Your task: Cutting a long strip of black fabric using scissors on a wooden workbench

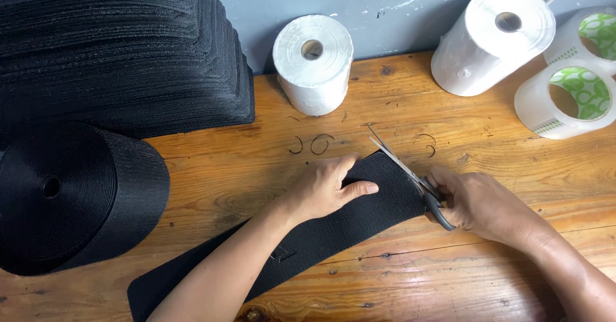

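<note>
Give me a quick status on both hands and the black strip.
Left hand flat on the black strip, pinning it. Right hand grips scissors, blades open at the strip's end. Nothing in the way on the table.

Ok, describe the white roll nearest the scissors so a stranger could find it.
Start at the stack of cut black pieces at the wooden table's back left. Just right of it lies a white roll against the grey wall. Unlike the bigger white roll, it lies apart from the tape rolls.

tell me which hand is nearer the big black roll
Left. The left hand presses the black strip closer to the big black roll; the right hand, with scissors, is farther away.
</note>
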